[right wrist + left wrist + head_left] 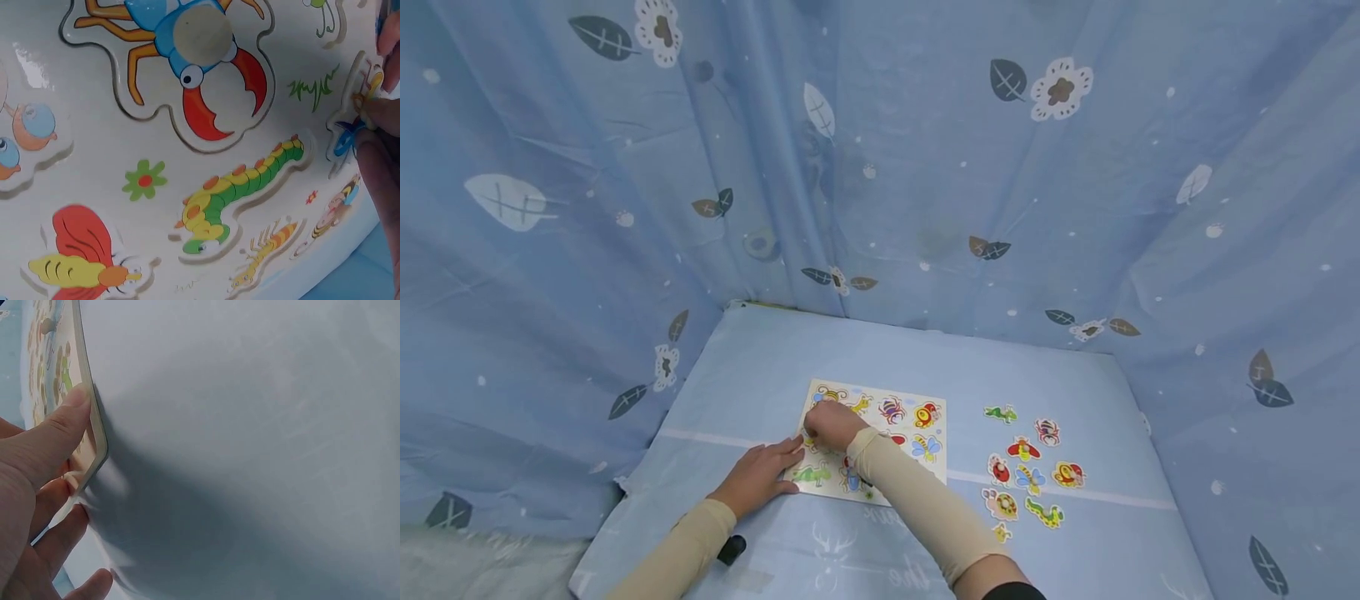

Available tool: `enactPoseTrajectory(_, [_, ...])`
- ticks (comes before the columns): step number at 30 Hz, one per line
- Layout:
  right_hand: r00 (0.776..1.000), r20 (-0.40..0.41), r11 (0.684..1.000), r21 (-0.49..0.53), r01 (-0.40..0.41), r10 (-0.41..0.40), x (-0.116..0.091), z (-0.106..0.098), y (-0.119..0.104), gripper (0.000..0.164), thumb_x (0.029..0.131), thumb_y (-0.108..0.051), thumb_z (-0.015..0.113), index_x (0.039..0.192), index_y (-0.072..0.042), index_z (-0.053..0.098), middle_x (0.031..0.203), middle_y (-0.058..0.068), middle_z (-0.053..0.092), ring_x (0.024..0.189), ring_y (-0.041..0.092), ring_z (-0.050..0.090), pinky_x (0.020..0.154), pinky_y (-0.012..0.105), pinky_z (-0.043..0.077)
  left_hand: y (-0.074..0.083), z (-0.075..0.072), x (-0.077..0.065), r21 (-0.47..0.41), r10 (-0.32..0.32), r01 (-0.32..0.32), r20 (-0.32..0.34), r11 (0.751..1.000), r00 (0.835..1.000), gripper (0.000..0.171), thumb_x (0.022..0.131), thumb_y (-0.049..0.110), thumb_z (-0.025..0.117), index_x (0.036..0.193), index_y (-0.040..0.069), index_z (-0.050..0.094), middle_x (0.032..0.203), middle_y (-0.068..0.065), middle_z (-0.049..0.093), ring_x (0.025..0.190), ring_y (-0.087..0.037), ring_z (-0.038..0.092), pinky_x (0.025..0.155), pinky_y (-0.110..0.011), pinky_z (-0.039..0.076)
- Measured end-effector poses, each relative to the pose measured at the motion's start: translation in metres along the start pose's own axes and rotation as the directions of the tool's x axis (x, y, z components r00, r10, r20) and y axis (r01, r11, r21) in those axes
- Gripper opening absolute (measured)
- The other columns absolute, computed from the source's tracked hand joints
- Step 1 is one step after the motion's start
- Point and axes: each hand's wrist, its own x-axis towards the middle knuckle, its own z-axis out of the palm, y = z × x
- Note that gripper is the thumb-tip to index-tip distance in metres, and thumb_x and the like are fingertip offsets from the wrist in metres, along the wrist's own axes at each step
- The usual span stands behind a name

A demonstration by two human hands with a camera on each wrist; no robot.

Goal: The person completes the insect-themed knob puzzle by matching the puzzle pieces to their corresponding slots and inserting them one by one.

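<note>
Blue patterned curtain [910, 167] fills the upper frame; pale blue cloth [1045, 367] covers the tabletop below. Puzzle board [938, 473] lies at lower centre. Left hand [758, 477] rests at its left edge, fingers spread, thumb on the board's top face near a corner. Right hand [835, 425], over the board's left part, has thumb and finger pinched on a small insect piece [344, 145], at its recess. Loose insect pieces [1030, 478] lie lower right, apart from the board.
</note>
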Motion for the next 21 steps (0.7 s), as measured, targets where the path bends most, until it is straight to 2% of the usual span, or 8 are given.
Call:
enactPoseTrajectory(6, [1.000,-0.029,0.999,-0.031,0.009,-0.010,-0.0006,-0.0001,-0.0038,0.009,0.088,-0.011,0.080,0.089,-0.020,0.080,0.088,-0.008,0.079,0.071,0.002,0.060,0.072,0.018,0.054,0.0013,-0.0029,-0.0003,-0.009,-0.008,0.008,0.019,1.000,1.000,0.069,0.083,0.040,0.082,0.143,0.011,0.063,0.160,-0.004,0.051,0.143,-0.028,0.054,0.114,-0.061,0.046])
enactPoseTrajectory(15, [0.999,-0.050,0.999,-0.030,0.012,-0.014,-0.0002,0.0032,-0.0018,0.010,0.091,-0.011,0.077,0.089,-0.020,0.081,0.087,-0.008,0.079,0.071,0.002,0.062,0.069,0.017,0.053,0.0037,-0.0034,0.0002,-0.010,-0.011,0.012,0.009,1.000,1.000,0.069,0.082,0.039,0.084,0.142,0.011,0.064,0.159,-0.003,0.052,0.142,-0.028,0.055,0.113,-0.059,0.048])
enactPoseTrajectory(21, [0.999,-0.051,0.998,-0.058,0.013,-0.016,-0.0047,0.0014,-0.0052,0.008,0.094,-0.015,0.076,0.094,-0.021,0.081,0.092,-0.008,0.078,0.082,0.005,0.070,0.076,0.017,0.058,0.0026,-0.0009,0.0011,0.012,-0.013,0.013,0.009,1.000,1.000,0.069,0.082,0.041,0.084,0.142,0.012,0.063,0.159,-0.002,0.052,0.142,-0.028,0.055,0.114,-0.057,0.048])
